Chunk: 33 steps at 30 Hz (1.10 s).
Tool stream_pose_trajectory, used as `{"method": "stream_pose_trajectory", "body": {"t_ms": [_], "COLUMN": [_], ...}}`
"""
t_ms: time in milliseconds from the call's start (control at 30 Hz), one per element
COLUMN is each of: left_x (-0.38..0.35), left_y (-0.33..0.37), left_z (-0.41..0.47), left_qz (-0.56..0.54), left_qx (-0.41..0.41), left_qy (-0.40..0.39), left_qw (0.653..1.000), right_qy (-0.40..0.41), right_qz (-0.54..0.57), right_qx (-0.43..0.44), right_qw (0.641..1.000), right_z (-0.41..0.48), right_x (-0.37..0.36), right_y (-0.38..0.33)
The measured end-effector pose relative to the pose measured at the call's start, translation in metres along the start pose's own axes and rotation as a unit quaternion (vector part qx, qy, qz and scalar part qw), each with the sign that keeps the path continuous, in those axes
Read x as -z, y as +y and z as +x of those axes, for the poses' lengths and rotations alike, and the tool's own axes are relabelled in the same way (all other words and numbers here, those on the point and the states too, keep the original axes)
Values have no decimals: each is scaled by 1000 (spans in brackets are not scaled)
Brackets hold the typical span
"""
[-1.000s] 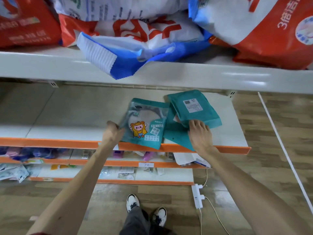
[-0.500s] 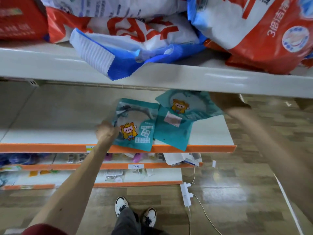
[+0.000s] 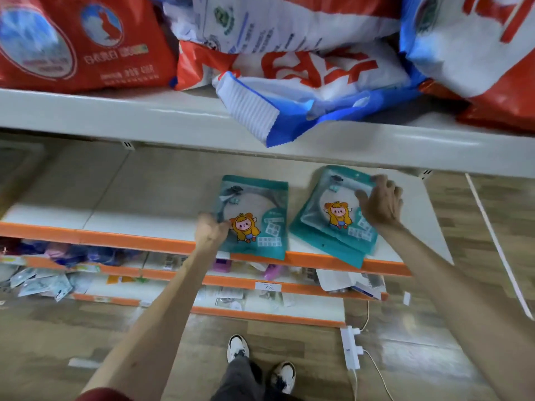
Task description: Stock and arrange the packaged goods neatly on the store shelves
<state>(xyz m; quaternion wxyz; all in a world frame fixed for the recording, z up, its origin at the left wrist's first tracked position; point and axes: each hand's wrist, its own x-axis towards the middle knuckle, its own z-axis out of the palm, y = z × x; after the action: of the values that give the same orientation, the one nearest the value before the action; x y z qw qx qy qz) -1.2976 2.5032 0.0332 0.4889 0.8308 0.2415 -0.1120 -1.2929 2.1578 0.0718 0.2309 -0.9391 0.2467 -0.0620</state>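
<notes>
Two teal packets with a cartoon figure lie face up on the white shelf (image 3: 144, 204) with an orange front lip. My left hand (image 3: 211, 230) pinches the lower left edge of the left teal packet (image 3: 257, 218). The right teal packet (image 3: 335, 215) lies tilted on top of another teal packet (image 3: 315, 241) that juts out below it over the lip. My right hand (image 3: 382, 202) rests on the right packet's upper right side, fingers spread and bent over its edge.
Big red, white and blue bags (image 3: 289, 70) crowd the upper shelf (image 3: 115, 117), one blue corner hanging over its edge. Lower orange-lipped shelves hold small goods (image 3: 58, 256) and a price tag (image 3: 267, 285). A white power strip (image 3: 350, 347) lies on the wooden floor by my shoes.
My right hand lifted the top packet, turned it face up and set it down on the right pile. My left hand stayed on the left packet's edge. The camera shifted.
</notes>
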Motion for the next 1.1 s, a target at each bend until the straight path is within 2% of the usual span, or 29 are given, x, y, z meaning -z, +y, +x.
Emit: {"method": "stream_pose_trajectory", "body": {"t_ms": [100,167,300,433,533,767,933,1000,1100], "left_x": [-2,-4,-2,2,4,13,16,18,26], "left_y": [6,12,22,27,29,33,41,45,45], "left_z": [6,8,13,17,23,50,51,43,36], "left_qz": [-4,-4,15,1,-1,-15,-29,-35,-81], "left_qx": [13,27,43,40,28,46,48,48,41], "left_qy": [-14,-29,-52,-60,-73,-141,-147,-138,-126], "left_qw": [1000,999,998,997,997,989,988,989,988], "right_qy": [-76,-113,-107,-88,-86,-107,-121,-111,-93], "right_qz": [14,50,104,222,302,377,351,364,351], "right_qx": [-135,-187,-222,-307,-324,-355,-333,-331,-309], "right_qw": [988,975,964,921,892,848,866,863,879], "right_z": [-30,-39,-36,-26,-22,-21,-31,-43,-55], "right_x": [-10,-12,-21,-26,-19,-13,-15,-3,15], "right_y": [34,41,37,40,39,20,24,13,1]}}
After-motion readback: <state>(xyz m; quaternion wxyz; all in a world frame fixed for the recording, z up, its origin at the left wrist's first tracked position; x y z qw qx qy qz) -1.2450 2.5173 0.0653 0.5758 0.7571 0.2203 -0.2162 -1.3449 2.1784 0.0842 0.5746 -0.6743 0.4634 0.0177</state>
